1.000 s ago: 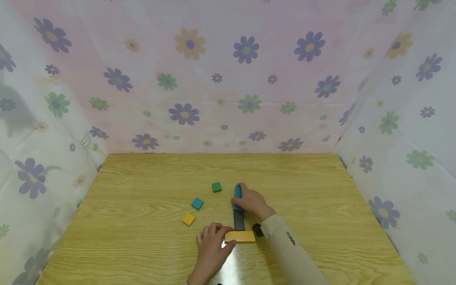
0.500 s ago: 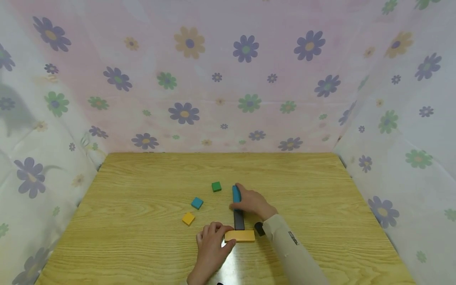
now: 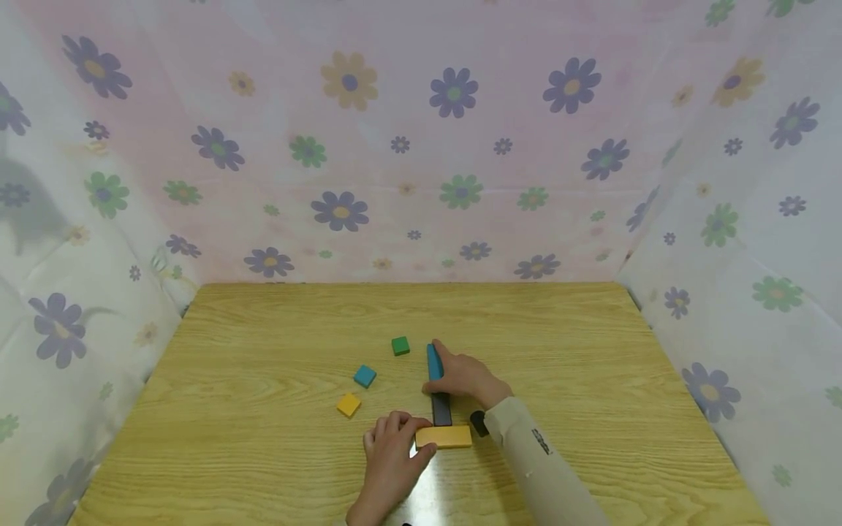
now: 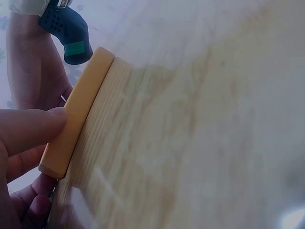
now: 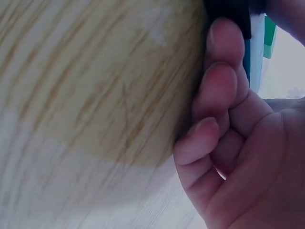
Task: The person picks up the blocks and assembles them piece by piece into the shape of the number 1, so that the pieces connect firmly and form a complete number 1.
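left hand: on my head feed the left hand (image 3: 391,456) pinches the orange bar (image 3: 450,437) at its left end, thumb at the near edge, forefinger at the far edge.
orange bar: i see it lying crosswise on the table (image 3: 263,329), the nearest of the three bars; my left wrist feed shows the thumb pressed to its side.
right hand: the right hand (image 3: 465,376) grips the blue bar (image 3: 433,358), thumb by the near end, forefinger reaching to the far end; my right wrist feed shows its other fingers curled in, close to the table top.
blue bar: it points away from the head camera, far end leaning slightly left, just beyond the dark bar (image 3: 441,410); the thumb hides where these two meet, so i cannot tell whether they touch, nor whether it rests flat.
dark bar: i have it between the other two bars, roughly square to the orange bar, its near end at that bar's far edge.
small blocks: a slanting row left of the blue bar, the green block (image 3: 400,345) farthest off, the blue block (image 3: 365,376) in the middle, the yellow block (image 3: 349,405) nearest the left hand.
right arm: i see a pale sleeve (image 3: 539,460) and a dark fitting (image 3: 479,424) by the wrist.
backdrop: flowered cloth (image 3: 395,102) rises behind the table and along both sides.
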`<state>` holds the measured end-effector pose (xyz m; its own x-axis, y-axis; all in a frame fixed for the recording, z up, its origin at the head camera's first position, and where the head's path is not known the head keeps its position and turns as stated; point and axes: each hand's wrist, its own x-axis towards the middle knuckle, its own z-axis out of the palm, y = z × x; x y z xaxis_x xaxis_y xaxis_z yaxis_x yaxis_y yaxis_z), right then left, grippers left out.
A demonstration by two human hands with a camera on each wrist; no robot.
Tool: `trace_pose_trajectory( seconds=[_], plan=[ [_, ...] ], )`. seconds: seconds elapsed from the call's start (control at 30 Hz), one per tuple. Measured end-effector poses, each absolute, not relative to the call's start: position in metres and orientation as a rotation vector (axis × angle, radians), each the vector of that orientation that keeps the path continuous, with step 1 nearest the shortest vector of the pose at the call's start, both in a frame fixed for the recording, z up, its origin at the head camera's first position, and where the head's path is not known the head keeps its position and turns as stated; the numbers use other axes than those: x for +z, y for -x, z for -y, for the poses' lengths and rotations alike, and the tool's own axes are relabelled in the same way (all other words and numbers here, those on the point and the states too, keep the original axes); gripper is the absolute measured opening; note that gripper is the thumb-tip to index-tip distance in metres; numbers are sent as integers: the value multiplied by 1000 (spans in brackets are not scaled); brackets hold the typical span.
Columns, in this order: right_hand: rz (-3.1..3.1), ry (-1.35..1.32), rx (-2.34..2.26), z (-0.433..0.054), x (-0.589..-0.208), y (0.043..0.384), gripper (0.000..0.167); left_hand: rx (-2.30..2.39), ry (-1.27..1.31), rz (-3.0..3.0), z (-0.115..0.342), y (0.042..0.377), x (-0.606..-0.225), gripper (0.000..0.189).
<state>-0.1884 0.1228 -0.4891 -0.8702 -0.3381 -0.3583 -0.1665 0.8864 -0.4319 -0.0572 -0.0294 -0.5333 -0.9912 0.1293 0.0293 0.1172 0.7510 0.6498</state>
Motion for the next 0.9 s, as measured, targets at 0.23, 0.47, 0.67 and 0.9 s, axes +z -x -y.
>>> trace_pose_trajectory(
  seconds=[0.23,0.47,0.67,0.9],
  plan=[
    [-2623,367,-557,-123,-492,189,96,1070,-216,-2946,30,58,-535,27],
    [-2615,379,-579,-124,-493,190,95,1065,-217,-2960,29,57,-536,26],
    [-2587,386,-638,-126,-490,189,93,1091,-229,-2948,29,57,-533,27],
    [-2584,387,-661,-127,-491,187,93,1090,-225,-2941,29,56,-533,26]
  ],
)
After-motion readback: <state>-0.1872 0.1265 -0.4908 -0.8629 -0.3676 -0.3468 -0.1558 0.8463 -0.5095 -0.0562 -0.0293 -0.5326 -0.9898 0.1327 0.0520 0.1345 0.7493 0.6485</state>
